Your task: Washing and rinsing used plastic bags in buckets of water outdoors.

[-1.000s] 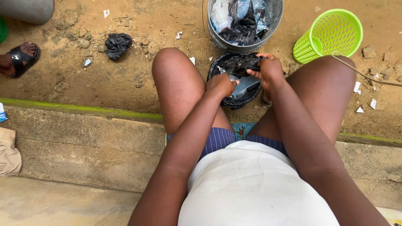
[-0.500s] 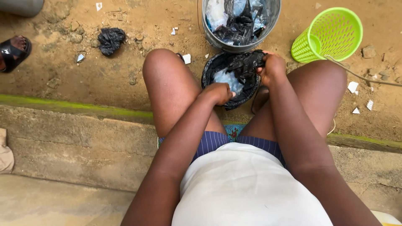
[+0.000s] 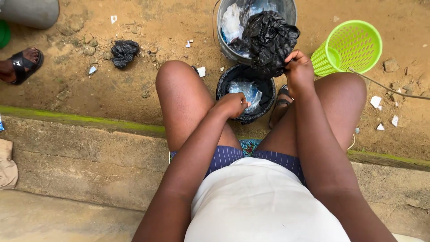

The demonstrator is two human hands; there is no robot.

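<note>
I sit on a concrete step with both knees apart. Between my feet stands a small round container lined with a black plastic bag (image 3: 264,104), with clear plastic sachets (image 3: 245,92) inside. My left hand (image 3: 233,105) grips the near rim of that black bag. My right hand (image 3: 298,71) pinches a crumpled black plastic bag (image 3: 268,40) and holds it up above the container, in front of a metal bucket (image 3: 228,49).
The metal bucket holds more clear and black plastic. A green perforated basket (image 3: 349,45) lies tipped at the right, with a cord (image 3: 394,92) beside it. Another black bag (image 3: 124,52) lies on the sandy ground at the left. Another person's sandalled foot (image 3: 20,65) shows far left.
My right hand has lifted a black bag up out of the container toward the bucket. The left hand stays on the container's rim.
</note>
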